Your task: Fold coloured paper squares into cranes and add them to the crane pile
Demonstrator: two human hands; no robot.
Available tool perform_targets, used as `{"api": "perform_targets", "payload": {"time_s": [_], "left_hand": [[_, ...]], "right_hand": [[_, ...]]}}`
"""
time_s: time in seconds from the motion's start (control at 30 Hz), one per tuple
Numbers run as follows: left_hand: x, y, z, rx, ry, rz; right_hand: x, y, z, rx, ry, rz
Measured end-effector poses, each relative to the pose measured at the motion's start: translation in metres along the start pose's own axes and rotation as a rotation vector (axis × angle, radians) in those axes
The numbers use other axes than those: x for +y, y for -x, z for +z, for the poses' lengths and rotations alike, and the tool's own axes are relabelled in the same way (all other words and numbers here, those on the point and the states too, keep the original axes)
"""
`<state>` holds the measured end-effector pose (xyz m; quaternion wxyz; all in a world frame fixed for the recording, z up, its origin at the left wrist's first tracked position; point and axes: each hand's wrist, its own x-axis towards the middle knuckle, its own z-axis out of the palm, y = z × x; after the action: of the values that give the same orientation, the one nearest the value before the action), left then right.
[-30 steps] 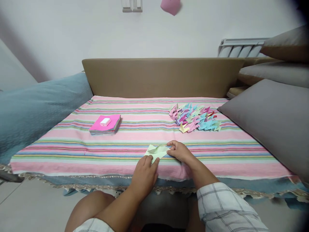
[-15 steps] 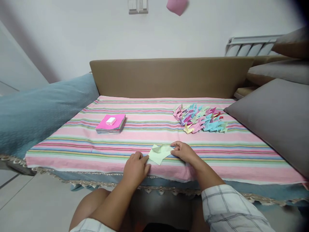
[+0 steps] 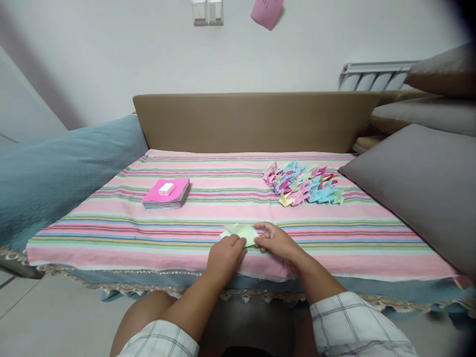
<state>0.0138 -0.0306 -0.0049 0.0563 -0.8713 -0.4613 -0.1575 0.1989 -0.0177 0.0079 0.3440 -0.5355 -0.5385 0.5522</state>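
A piece of pale green folding paper [image 3: 243,231], partly folded, lies on the striped cloth near its front edge. My left hand [image 3: 226,255] covers its lower left part, fingers closed and pressing on the near edge. With thumb and bent fingers, my right hand [image 3: 275,241] grips the paper's right corner. Fingers hide some of the creases. Farther back to the right is a cluster of folded paper cranes [image 3: 303,184] in pink, blue, purple, yellow and green.
A stack of coloured paper squares [image 3: 167,196], pink on top, sits to the left with a small white box [image 3: 166,189] on it. The striped cloth [image 3: 219,208] covers the seat. Grey cushions [image 3: 416,163] stand right, a blue-covered armrest [image 3: 74,163] left, a brown backrest [image 3: 253,121] behind.
My left hand has moved right, over the paper's near edge. The paper's near point has been folded up, so it looks narrower. My right hand stays at the right corner. The view has shifted slightly.
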Motion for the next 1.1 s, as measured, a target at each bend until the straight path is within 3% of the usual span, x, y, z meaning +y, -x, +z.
{"api": "perform_targets", "payload": {"time_s": [0.1,0.3,0.47,0.67,0.93,1.1], "left_hand": [[-0.002,-0.001,-0.002,-0.029,0.009,-0.034],[-0.020,-0.003,-0.001,0.052,0.307,-0.006],[-0.038,-0.013,-0.003,0.043,0.460,0.068],[-0.043,-0.023,-0.004,0.011,0.500,0.175],[-0.037,-0.010,-0.023,-0.139,0.469,0.195],[-0.033,-0.009,-0.023,-0.072,0.439,0.161]], "right_hand": [[0.001,0.000,-0.003,-0.035,-0.007,0.000],[0.007,-0.009,-0.014,0.239,0.282,-0.190],[0.014,-0.013,-0.008,0.179,0.391,-0.429],[0.015,-0.016,-0.006,0.064,0.406,-0.455],[0.011,-0.018,-0.002,0.154,0.569,-0.394],[0.012,-0.021,0.000,0.220,0.700,-0.568]]}}
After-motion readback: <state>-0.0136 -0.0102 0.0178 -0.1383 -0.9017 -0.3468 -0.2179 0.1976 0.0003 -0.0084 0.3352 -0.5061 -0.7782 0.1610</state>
